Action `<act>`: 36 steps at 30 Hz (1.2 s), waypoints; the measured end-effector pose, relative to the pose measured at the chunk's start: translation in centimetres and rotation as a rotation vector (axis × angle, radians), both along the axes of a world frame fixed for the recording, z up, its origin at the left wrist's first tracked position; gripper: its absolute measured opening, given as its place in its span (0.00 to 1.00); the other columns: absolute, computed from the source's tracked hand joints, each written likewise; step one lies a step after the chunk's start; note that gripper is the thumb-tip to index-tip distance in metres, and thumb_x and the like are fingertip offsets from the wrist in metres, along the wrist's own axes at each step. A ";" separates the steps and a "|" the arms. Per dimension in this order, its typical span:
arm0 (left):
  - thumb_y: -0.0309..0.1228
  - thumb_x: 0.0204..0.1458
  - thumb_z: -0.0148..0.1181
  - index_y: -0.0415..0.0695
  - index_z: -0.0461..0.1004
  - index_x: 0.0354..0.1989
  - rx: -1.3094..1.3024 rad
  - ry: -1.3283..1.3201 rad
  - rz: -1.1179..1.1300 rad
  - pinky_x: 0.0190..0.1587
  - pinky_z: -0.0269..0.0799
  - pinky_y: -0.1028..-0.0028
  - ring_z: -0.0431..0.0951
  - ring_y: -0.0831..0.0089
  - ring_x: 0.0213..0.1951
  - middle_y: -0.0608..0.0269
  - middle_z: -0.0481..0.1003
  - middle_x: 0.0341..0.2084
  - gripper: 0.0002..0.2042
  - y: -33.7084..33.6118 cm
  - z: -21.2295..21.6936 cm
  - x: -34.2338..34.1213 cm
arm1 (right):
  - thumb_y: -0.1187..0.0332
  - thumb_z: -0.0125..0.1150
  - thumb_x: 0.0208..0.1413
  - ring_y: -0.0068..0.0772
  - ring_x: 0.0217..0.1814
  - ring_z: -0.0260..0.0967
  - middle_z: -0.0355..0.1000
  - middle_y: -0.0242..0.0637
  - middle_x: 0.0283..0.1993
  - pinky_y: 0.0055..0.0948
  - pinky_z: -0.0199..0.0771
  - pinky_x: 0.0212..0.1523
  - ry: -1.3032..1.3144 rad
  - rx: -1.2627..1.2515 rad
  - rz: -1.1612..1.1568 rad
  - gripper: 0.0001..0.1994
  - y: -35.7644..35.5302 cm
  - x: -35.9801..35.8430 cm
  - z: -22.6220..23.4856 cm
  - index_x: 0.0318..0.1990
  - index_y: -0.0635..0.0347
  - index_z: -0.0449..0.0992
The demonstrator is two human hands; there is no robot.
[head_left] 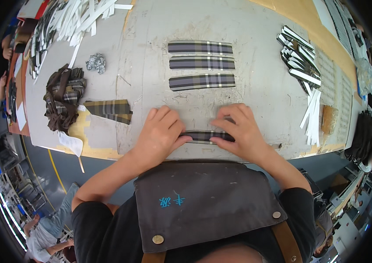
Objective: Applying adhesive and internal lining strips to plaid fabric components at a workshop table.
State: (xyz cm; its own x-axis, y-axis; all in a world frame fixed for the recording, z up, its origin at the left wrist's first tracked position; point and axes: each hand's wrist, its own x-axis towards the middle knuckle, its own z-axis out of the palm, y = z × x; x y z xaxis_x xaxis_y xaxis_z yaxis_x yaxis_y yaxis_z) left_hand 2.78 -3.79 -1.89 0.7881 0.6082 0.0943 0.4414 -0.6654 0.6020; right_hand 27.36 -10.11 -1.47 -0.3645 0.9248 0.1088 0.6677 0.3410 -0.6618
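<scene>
Close to the table's near edge, a dark plaid fabric strip (201,136) lies between my two hands, narrow as if folded lengthwise. My left hand (161,131) grips its left end, thumb along the near edge. Toward the other end, my right hand (242,131) pinches it with thumb and curled fingers; part of the strip is hidden under them. Beyond my hands, three flat plaid strips are stacked in a column with gaps: the far strip (200,47), the middle strip (201,63) and the near strip (202,82).
At left lie a plaid fabric piece (109,110), a bundle of plaid cloth with brown ties (64,96) and a grey crumpled scrap (96,63). White strips (81,17) heap at far left. Black-and-white strips (300,59) and a tan block (329,119) sit at right.
</scene>
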 end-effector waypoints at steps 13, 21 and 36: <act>0.24 0.40 0.71 0.41 0.78 0.38 -0.174 0.002 0.330 0.28 0.69 0.71 0.73 0.66 0.28 0.60 0.77 0.31 0.14 3.9 -0.8 1.7 | 0.77 0.68 0.47 0.31 0.36 0.71 0.76 0.36 0.41 0.26 0.68 0.30 0.073 -0.155 -0.352 0.10 3.2 0.7 -0.9 0.38 0.61 0.77; 0.36 0.52 0.62 0.39 0.65 0.60 0.361 0.052 0.270 0.62 0.57 0.58 0.61 0.59 0.63 0.52 0.62 0.62 0.27 6.4 -2.2 5.3 | 0.68 0.60 0.55 0.44 0.67 0.58 0.59 0.45 0.66 0.40 0.59 0.63 -0.318 0.317 -0.280 0.22 7.6 -0.6 -1.2 0.57 0.63 0.69; 0.42 0.55 0.57 0.39 0.59 0.65 0.420 0.177 0.307 0.67 0.47 0.50 0.51 0.47 0.69 0.51 0.54 0.68 0.32 6.8 -3.7 3.6 | 0.61 0.53 0.60 0.45 0.78 0.38 0.45 0.49 0.74 0.49 0.33 0.74 -0.554 0.130 -0.299 0.32 7.6 1.3 -3.1 0.68 0.66 0.54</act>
